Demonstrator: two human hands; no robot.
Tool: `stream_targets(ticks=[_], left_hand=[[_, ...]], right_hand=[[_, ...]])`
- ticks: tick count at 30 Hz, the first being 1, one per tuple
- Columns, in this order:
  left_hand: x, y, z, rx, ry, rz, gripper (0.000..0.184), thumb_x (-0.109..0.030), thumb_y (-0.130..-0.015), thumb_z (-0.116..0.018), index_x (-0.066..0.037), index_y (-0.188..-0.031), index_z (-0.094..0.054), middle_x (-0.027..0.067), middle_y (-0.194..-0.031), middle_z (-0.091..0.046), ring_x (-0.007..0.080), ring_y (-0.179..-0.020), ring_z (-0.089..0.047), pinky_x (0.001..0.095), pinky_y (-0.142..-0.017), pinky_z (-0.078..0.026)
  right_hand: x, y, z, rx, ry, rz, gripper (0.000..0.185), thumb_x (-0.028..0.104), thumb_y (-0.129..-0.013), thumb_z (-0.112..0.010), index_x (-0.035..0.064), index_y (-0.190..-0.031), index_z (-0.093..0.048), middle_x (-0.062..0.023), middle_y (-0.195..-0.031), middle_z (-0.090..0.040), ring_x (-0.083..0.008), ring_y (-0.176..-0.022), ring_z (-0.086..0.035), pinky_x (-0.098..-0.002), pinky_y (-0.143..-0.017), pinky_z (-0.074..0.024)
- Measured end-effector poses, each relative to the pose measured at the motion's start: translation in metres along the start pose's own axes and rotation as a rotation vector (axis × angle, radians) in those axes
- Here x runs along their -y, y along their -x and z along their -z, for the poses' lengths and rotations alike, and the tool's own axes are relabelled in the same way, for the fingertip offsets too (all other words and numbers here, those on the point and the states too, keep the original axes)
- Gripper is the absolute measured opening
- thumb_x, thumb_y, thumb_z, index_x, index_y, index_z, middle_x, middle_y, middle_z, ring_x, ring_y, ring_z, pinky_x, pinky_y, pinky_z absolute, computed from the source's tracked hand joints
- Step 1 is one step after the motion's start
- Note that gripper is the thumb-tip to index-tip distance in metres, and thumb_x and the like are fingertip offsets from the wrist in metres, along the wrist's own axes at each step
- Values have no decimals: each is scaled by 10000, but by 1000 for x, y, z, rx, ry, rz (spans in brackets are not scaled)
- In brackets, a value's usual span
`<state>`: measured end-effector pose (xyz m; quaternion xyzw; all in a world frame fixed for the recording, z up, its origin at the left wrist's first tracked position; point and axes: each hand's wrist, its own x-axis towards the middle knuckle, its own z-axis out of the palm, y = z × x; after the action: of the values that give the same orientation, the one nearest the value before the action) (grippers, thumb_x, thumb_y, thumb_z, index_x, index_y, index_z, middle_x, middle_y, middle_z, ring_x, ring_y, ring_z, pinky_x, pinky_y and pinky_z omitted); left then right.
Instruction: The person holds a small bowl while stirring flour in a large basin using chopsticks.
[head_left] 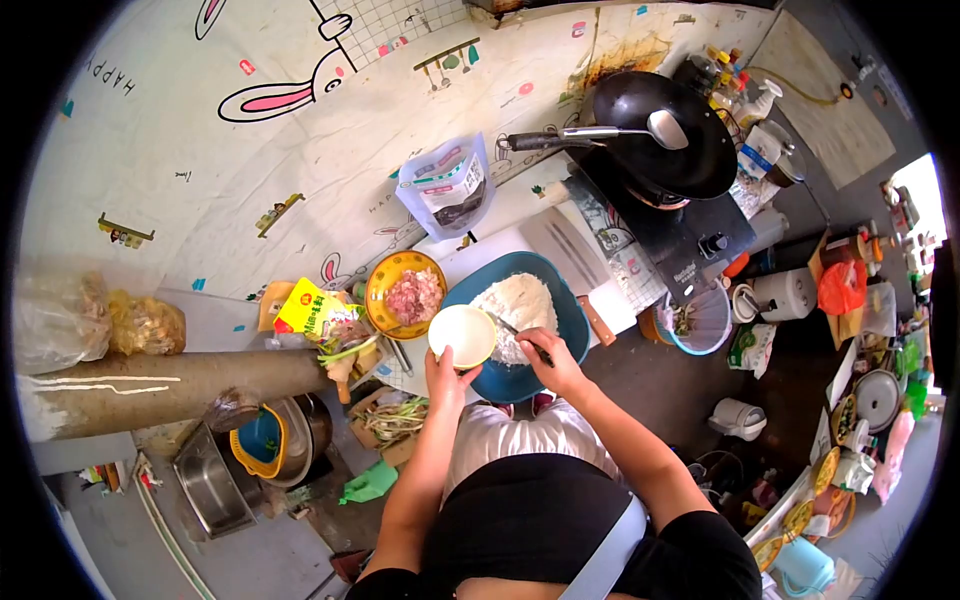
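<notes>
So one white bowl (462,335) is gripped at its near edge by the left hand (451,379), over the left side of one blue basin (572,322). The right hand's (561,368) fingers are closed around one slim dark utensil (504,323), tip in a single heap of flour (525,300). Both forearms reach forward, angling inward.

Kitchen, home-style.
Stove (680,255) carries a wok (615,110); bottles (722,75) right of it; cleaver (565,245) left; flour (512,303), meat (415,295) farther left; rabbit-print wall (200,180) behind.
</notes>
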<state>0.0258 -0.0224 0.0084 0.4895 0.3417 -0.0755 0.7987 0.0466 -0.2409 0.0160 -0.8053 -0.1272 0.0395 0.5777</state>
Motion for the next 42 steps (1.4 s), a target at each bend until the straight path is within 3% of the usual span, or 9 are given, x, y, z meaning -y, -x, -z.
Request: stream_targets(ticks=[10, 18, 25, 31, 42], left_hand=[[0, -5, -16, -12, -72, 2, 450, -269, -1024, -496, -141, -1432, -358, 138, -1356, -532, 316, -1148, -623, 543, -849, -574], [6, -11, -24, -14, -64, -9, 454, -264, -1020, -507, -139, -1431, -360, 139, -1358, -531, 321, -1160, -615, 548, -861, -566], [4, -11, -26, -11, -50, -6, 472, -273, -1019, -520, -140, -1434, -339, 143, -1368, -516, 326, -1181, -602, 553, -879, -559], [4, -10, -24, -8, -35, -11, 475, -275, -1020, -517, -131, -1436, -339, 143, -1374, -511, 327, -1183, -602, 556, -885, -561], [4, -8, -18, -19, -57, -26, 455, -270, -1020, -514, -118, -1423, -367, 141, -1340, -548, 317, -1144, -627, 543, -856, -575]], right_hand=[[-9, -4, 29, -151, 85, -78, 174, 115, -986, -575, -11, -1080, -648, -215, -1060, -656, -401, -994, -637, -415, -866, -507], [-2, 5, 6, -24, -94, -85, 180, 115, -977, -594, -22, -1075, -658, -220, -1041, -674, -391, -969, -660, -409, -857, -514], [-12, -12, 30, -78, 8, 31, 178, 114, -984, -579, -21, -1071, -655, -209, -1037, -674, -410, -974, -644, -413, -872, -510], [5, -7, 40, -155, 118, -190, 201, 145, -997, -575, -26, -1061, -659, -217, -1024, -670, -402, -953, -650, -415, -840, -514], [-25, -21, -3, -73, -151, -38, 207, 155, -987, -615, -30, -1061, -671, -202, -1022, -685, -352, -940, -666, -377, -847, -510]])
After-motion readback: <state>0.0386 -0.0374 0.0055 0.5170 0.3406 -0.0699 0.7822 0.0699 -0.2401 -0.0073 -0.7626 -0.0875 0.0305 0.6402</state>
